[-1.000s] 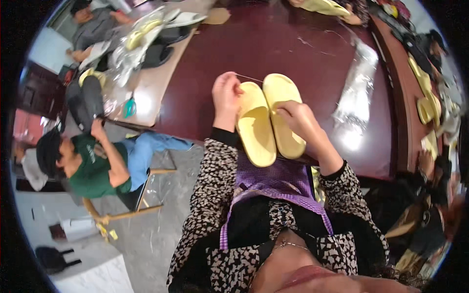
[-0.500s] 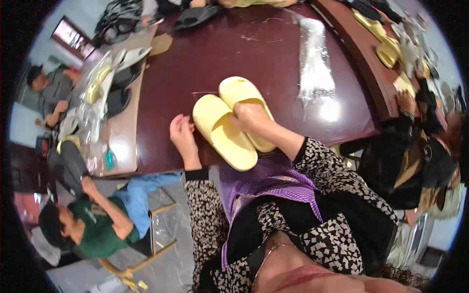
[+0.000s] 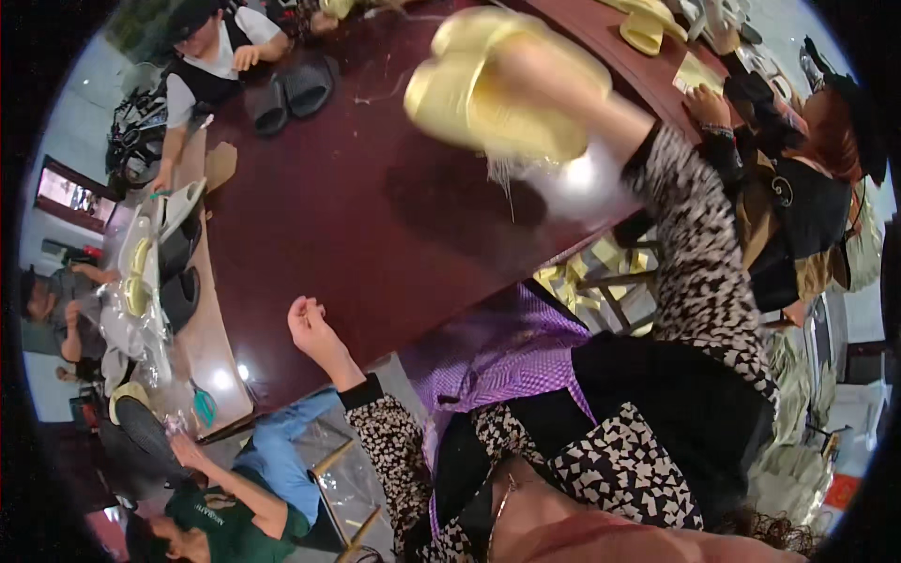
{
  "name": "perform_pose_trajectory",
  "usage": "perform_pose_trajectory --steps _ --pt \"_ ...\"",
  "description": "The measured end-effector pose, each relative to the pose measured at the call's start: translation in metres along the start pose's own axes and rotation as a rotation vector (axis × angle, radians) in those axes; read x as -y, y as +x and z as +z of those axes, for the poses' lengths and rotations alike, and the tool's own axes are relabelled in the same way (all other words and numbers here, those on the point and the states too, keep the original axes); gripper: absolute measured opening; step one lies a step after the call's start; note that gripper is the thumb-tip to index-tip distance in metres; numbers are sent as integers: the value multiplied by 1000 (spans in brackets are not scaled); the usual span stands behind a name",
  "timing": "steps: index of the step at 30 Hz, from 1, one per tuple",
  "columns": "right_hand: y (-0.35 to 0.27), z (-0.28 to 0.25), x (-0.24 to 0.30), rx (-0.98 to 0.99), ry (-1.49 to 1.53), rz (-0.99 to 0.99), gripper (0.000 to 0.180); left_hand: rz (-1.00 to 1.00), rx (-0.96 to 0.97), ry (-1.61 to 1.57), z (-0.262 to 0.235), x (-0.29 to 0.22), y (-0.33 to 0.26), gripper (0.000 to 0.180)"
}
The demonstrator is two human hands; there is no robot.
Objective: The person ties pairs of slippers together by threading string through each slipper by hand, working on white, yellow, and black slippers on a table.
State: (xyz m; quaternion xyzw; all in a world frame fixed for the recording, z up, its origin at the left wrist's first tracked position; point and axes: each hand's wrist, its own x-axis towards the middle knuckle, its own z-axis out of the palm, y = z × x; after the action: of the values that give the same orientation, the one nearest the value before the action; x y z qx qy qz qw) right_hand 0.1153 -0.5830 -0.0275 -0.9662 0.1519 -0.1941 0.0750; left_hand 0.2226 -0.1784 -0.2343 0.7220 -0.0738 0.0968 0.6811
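A pair of pale yellow slide slippers, blurred by motion, hangs over the far right part of the dark red table. My right hand reaches into them and grips them together; its fingers are mostly hidden and smeared. Under the slippers, the fringed end of a clear plastic bag stack shows, the rest covered by them. My left hand is over the near edge of the table, its fingers loosely bent, and nothing can be seen in it.
Dark slippers lie at the far left before a person. A side table on the left bears slippers, plastic wrap and teal scissors. People sit left and right. Another table with yellow slippers runs along the right.
My right hand has lifted the yellow slippers off the table and carried them far and right, over the plastic bags. My left hand has moved left, away from them. The view has turned.
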Motion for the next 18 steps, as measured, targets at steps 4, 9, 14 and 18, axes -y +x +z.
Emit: perform_pose_trajectory --steps 4,9,14,18 --pt "46 -107 -100 -193 -518 613 22 -4 7 5 2 -6 3 14" --pt "-5 -108 -88 -306 9 440 22 -21 -14 31 2 1 1 14" --pt "-51 11 -101 -145 273 -33 20 3 -23 27 -6 1 -1 15" --pt "-92 85 -76 -11 490 -93 16 12 -12 79 -4 -2 -2 15"
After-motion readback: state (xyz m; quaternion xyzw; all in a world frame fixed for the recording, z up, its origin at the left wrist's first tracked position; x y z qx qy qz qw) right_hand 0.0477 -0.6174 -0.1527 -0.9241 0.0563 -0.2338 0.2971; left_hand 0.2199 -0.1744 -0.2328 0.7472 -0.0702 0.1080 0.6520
